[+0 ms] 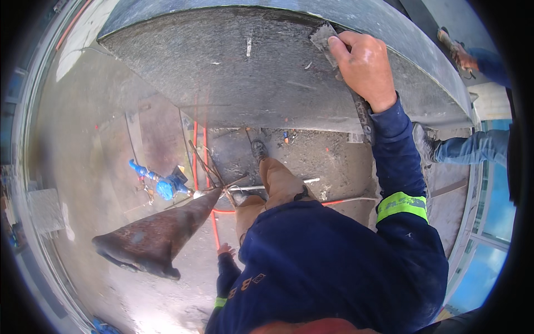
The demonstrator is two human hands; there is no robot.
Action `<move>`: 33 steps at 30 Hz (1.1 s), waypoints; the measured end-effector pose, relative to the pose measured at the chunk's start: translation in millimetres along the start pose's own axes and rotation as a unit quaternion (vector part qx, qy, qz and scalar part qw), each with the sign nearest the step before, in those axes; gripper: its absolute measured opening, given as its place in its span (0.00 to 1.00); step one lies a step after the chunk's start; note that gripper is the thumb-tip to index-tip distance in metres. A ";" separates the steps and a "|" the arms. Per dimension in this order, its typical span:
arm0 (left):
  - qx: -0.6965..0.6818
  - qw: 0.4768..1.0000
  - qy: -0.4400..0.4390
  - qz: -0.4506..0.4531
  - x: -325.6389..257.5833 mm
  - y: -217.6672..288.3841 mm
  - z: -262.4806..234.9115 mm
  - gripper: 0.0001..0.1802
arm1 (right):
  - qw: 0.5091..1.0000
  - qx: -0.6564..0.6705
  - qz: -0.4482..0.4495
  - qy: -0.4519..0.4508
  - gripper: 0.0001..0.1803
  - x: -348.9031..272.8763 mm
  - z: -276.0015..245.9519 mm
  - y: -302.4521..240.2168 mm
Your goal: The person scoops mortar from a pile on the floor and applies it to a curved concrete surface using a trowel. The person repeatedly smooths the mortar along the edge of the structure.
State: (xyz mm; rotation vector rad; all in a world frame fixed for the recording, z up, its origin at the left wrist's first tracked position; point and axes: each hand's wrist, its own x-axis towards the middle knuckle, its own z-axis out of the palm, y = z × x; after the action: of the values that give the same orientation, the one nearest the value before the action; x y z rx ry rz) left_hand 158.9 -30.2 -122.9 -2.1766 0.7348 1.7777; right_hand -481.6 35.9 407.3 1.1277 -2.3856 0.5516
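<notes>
Your right hand [364, 65] is wrapped around the scraper [324, 39], pinching it between a thumb laid near the blade and curled fingers. The blade points up and left, out past the thumb, and a dark bar [364, 118] shows below your hand. The blade sits at the dark upper edge of the slab [222, 72], the broad grey mass in front of you; whether it is pressing there or just clear, I can't tell. If it bears on that edge at a slant, it could skid off or chip the corner, and your thumb, so close to the metal, could scrape the slab.

Your left hand [225, 249] hangs low by your side, well apart from the scraper. It is too small in view for me to tell whether its fingers are spread or pressed together. With only one hand on the scraper, a sudden catch could twist it in your grip.

Around your feet, the red pipes [205, 150] and the white pipe [310, 181] could trip you if you shift without looking down. The rusty post [161, 235] on your left could catch your arm or hip on a turn, and the blue valve [165, 188] beyond it could take a kick.

To your right, a co-worker's leg [467, 149] and hand [460, 57] are near the slab's end; a wide swing that way could bring you together.
</notes>
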 end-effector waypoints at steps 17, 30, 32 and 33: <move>0.033 0.999 -0.017 0.035 -11.3 11.5 3.6 0.25 | 0.998 -0.051 0.040 0.008 0.14 -18.7 -18.9 22.0; 0.066 0.996 0.002 0.066 -28.1 18.0 -26.3 0.21 | 0.995 0.095 0.022 0.037 0.08 -36.1 22.9 -31.5; 0.016 0.999 0.023 0.031 -29.9 20.7 -25.5 0.21 | 0.995 0.090 -0.025 0.044 0.09 -17.7 31.1 -41.7; 0.021 0.999 0.022 0.024 -29.5 20.3 -27.5 0.20 | 0.995 0.077 -0.046 0.050 0.09 -10.7 34.3 -44.5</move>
State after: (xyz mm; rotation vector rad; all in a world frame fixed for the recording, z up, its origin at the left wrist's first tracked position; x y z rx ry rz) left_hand 167.6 -53.8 -85.4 -2.1954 0.8327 1.7256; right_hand -447.7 -1.6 380.6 1.2372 -2.2246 0.7536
